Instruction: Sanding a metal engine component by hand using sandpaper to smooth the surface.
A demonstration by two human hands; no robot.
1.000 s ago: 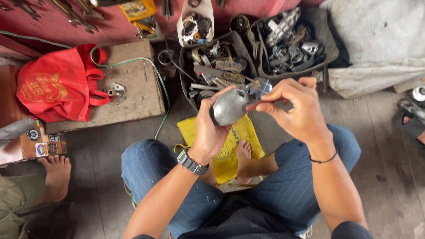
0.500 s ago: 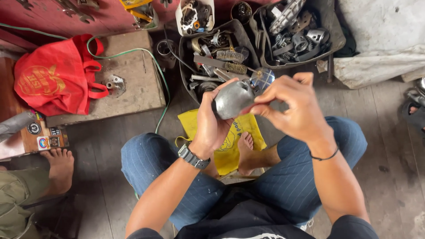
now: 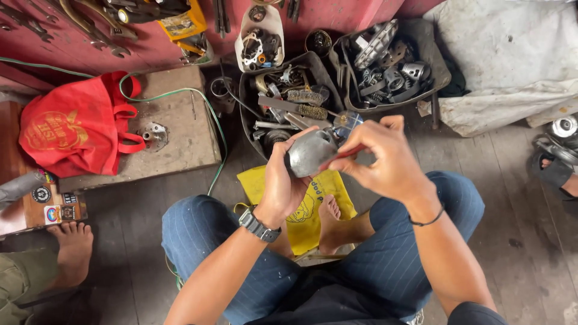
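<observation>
Red bag (image 3: 75,129) lies far left on a board. Left hand (image 3: 286,180) wraps fingers around grey metal part (image 3: 310,153), raised over the lap to steady it. Right hand (image 3: 385,159) pinches a thin red-handled tool (image 3: 346,153) against the part. Parts trays (image 3: 442,69) sit within reach behind.

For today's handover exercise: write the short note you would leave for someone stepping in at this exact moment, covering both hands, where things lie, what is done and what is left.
Left hand: grips the grey metal part above the lap.
Right hand: pinches a red-handled tool against that part.
Nearby: yellow cloth on the floor under the knees; dark tray of wire brushes and parts just ahead; second tray of metal parts to its right; red bag at left.
Done: part picked up, tool on it.
Left: work on the part looks unfinished; it is not set down.
</observation>
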